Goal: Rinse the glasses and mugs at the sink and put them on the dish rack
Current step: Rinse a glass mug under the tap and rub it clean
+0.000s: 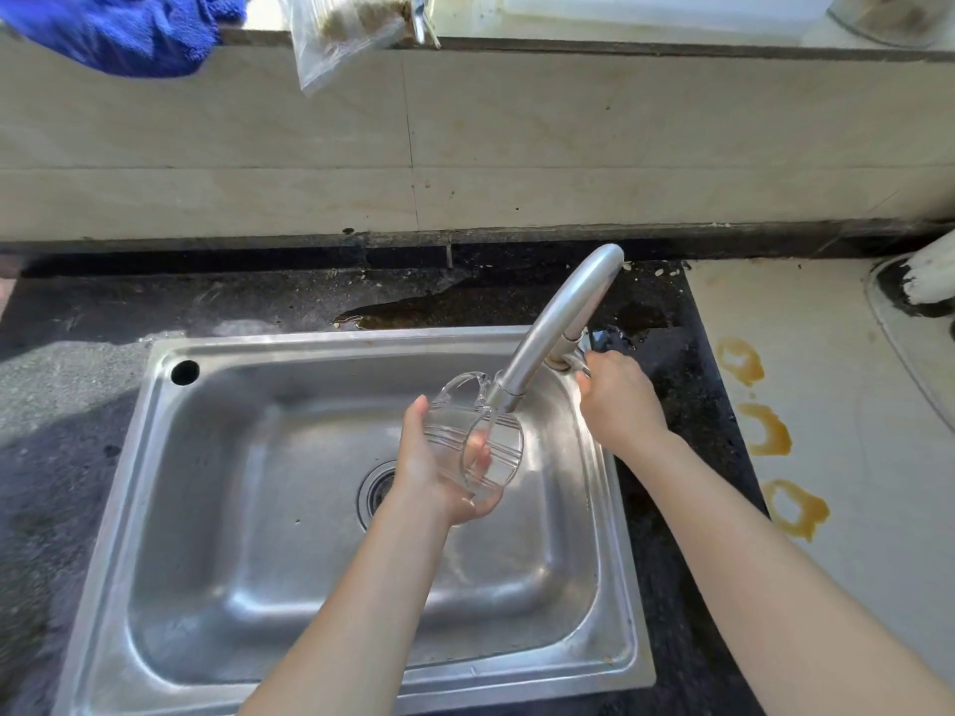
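Dark stone surface [258, 302] rims the steel sink [232, 509]; our left hand [429, 478] wraps its fingers round the glass mug [498, 447] beneath the faucet [558, 312], while our right hand [620, 400] clamps its fingers on the handle [574, 361].

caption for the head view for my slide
Left hand holds a glass mug under the tap; right hand grips the tap's base.

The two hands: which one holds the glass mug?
The left hand grips the glass mug under the faucet spout; the right hand holds the faucet handle instead.
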